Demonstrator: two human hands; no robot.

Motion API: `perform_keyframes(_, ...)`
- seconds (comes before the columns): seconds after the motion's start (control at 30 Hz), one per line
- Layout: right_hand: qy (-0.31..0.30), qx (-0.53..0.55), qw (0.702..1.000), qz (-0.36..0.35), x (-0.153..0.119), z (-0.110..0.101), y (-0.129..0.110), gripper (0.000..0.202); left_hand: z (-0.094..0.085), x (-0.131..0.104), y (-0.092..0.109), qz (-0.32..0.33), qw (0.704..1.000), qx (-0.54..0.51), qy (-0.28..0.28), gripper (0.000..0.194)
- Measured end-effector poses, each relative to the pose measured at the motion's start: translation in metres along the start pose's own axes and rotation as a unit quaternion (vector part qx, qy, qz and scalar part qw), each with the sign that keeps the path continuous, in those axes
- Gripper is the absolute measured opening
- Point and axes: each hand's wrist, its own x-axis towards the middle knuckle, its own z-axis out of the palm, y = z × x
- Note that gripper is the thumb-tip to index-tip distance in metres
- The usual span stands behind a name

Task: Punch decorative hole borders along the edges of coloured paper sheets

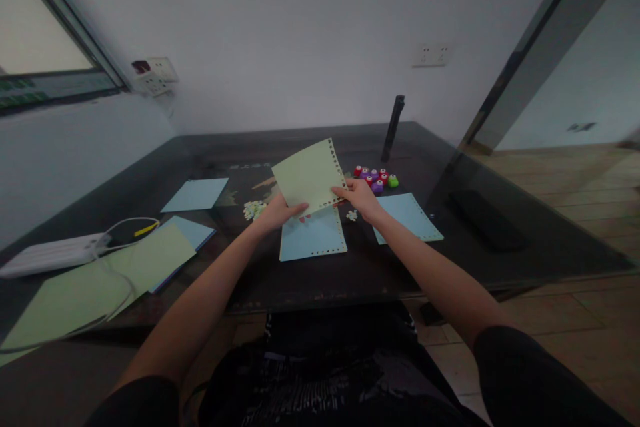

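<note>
A pale green sheet of paper (307, 177) is held up at a tilt between my two hands. Small punched shapes run along its right edge. My left hand (280, 211) grips the lower left corner, thumb on top. On the right edge, my right hand (361, 197) pinches the sheet near the holes. Below it lies a light blue sheet (313, 238) with punched edges, partly covered by the green one. Small paper cut-outs (253, 209) are piled beside my left hand, and a smaller heap of cut-outs (352, 215) lies under my right wrist.
Several red, purple and green craft punches (376, 178) cluster beyond my right hand. Another punched blue sheet (413, 217) lies right; a blue sheet (197, 194) lies left. Green paper (115, 270), a white power strip (55, 253) and a cable occupy the left. A black upright object (393, 128) stands behind.
</note>
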Motion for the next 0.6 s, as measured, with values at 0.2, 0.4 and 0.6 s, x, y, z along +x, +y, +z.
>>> perform_keyframes(0.2,0.016,-0.020,1.000,0.002,0.0025,-0.0009,0.0019,0.039,-0.0014,0.0011,-0.0011,0.015,1.000,0.005,0.013,0.023)
perform_keyframes(0.4,0.044,-0.006,0.999,0.021,0.0025,-0.0001,-0.0010,0.051,-0.0023,0.0030,-0.0055,0.010,1.000,0.004,0.004,0.021)
perform_keyframes(0.6,0.059,-0.024,0.998,0.030,0.0033,-0.0023,-0.0003,0.051,-0.0017,0.0041,-0.0084,-0.004,1.000,-0.006,0.021,0.024)
